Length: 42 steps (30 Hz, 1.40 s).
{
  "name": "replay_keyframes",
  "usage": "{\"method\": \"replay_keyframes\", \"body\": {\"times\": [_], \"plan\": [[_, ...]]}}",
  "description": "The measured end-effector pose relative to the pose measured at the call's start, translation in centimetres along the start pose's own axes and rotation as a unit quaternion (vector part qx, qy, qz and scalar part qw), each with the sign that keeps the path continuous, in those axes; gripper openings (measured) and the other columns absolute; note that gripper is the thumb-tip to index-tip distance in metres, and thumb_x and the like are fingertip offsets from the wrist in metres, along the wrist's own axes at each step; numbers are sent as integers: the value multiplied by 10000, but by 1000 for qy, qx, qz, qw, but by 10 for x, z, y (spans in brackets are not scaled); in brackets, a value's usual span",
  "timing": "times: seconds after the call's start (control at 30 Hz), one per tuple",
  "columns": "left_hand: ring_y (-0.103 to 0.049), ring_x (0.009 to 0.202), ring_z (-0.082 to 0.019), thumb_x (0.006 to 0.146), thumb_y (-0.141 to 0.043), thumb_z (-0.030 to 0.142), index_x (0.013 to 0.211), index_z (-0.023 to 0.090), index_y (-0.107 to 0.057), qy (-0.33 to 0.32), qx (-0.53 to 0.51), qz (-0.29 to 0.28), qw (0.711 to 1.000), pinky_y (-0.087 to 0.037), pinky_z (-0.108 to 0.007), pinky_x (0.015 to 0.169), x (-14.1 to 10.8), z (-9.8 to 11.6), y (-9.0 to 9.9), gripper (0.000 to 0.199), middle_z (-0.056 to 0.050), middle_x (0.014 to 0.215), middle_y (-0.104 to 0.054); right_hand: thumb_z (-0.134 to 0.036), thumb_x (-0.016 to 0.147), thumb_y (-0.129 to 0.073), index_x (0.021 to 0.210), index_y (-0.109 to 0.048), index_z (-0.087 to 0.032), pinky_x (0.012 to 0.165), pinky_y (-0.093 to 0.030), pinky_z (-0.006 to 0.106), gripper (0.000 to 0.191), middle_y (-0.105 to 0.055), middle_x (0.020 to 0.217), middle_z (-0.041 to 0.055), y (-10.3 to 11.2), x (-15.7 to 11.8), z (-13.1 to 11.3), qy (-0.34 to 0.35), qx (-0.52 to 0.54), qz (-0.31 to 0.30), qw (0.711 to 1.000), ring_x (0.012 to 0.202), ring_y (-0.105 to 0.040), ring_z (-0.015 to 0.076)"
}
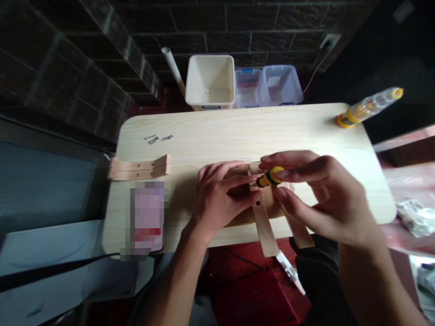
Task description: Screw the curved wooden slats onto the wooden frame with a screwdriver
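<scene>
My right hand (326,194) pinches a short yellow-and-black screwdriver (271,176) between thumb and fingers. The driver's tip points left onto a wooden slat (264,228), close to a dark hole in it. My left hand (217,194) rests on the brown wooden piece under the slat. Its thumb and index finger grip the slat on both sides of the driver's tip. A second slat (301,226) runs alongside to the right, partly behind my right hand. Both slats stick out past the table's front edge. Whether a screw sits under the tip, I cannot tell.
Several screws (158,139) lie at the table's (238,131) back left. Two curved wooden pieces (139,168) with holes and a blurred-out phone (148,213) are on the left. A clear-and-yellow tool tube (369,107) stands back right. Bins (210,81) are behind the table.
</scene>
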State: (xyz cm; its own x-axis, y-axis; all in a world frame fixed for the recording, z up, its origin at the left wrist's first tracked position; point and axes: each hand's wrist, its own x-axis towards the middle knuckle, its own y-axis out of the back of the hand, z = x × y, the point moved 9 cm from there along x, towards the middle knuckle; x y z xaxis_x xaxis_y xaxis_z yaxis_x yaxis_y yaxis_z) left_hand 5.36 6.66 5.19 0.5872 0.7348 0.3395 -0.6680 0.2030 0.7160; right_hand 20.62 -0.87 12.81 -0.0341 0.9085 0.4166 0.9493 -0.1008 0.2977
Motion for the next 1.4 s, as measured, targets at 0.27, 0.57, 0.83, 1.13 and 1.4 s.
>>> {"method": "replay_keyframes", "body": {"times": [0.27, 0.57, 0.83, 1.13, 1.4], "plan": [[-711, 1269, -259, 894, -891, 450, 1126, 395, -840, -1, 1, -5, 1000, -460, -487, 1151, 0, 0, -1, 244, 13, 1353, -791, -21, 881, -779, 1222, -717, -283, 965, -656, 448, 435, -768, 1220, 77, 1, 1, -1, 15, -11, 8, 1000, 1202, -750, 273], [-715, 1266, -266, 881, -901, 456, 1124, 391, -842, 0, -4, -4, 1000, -462, -492, 1145, 1, 0, -1, 259, 11, 1353, -792, -1, 879, -765, 1219, -714, -279, 942, -654, 438, 442, -766, 1214, 83, 1, 1, -2, 13, -14, 4, 1000, 1192, -746, 273], [-708, 1271, -268, 891, -886, 472, 1132, 400, -841, 5, 3, -7, 1000, -465, -494, 1147, 1, -1, -1, 256, 15, 1359, -788, -9, 888, -756, 1247, -706, -297, 992, -663, 473, 463, -768, 1277, 82, 0, 1, -2, 12, -2, 1, 1000, 1232, -744, 282], [-714, 1260, -261, 896, -885, 455, 1138, 399, -838, -3, 4, -4, 1000, -465, -491, 1138, 0, 0, -1, 254, 9, 1355, -787, 7, 882, -745, 1226, -706, -266, 1024, -642, 465, 441, -764, 1256, 85, -2, 2, -3, 16, -4, -8, 1000, 1257, -732, 276], [-707, 1272, -256, 890, -892, 443, 1120, 394, -839, 1, 2, -3, 1000, -459, -481, 1141, 0, 0, -1, 241, 18, 1359, -788, 7, 881, -748, 1235, -703, -284, 969, -653, 448, 460, -756, 1214, 74, -1, 3, -3, 24, -5, 1, 1000, 1207, -735, 264]]}}
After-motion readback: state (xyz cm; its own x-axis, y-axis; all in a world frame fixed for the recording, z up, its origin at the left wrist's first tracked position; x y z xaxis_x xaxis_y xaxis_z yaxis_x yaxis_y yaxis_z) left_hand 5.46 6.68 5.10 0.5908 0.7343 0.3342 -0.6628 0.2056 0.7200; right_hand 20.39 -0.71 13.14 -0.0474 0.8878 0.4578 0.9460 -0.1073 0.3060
